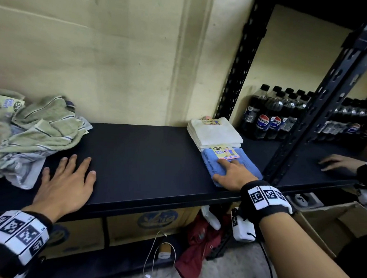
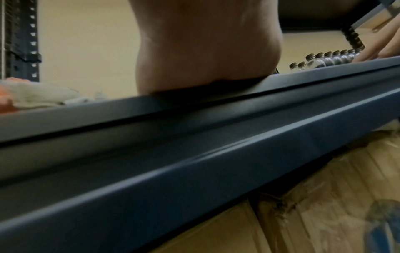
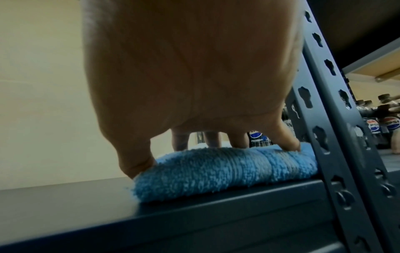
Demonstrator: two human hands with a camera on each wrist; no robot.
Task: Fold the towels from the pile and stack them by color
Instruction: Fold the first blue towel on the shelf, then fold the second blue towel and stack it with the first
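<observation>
A folded blue towel (image 1: 219, 164) with a paper label lies at the right end of the dark shelf (image 1: 145, 153), just in front of a folded white towel stack (image 1: 215, 132). My right hand (image 1: 235, 174) presses flat on the blue towel (image 3: 216, 171), its fingers (image 3: 285, 137) spread over the top. My left hand (image 1: 66, 181) rests flat and open on the bare shelf, holding nothing. Just left of it is the unfolded pile (image 1: 28, 129) of green striped, grey and red towels. In the left wrist view only the palm (image 2: 205, 51) and the shelf edge (image 2: 194, 137) show.
Black upright posts (image 1: 308, 125) stand right of the towels. Pepsi bottles (image 1: 272, 116) fill the neighbouring shelf. Another person's hand (image 1: 338, 163) rests on that shelf at far right. Cardboard boxes (image 1: 151, 225), a cable and a red cloth (image 1: 199, 247) lie below.
</observation>
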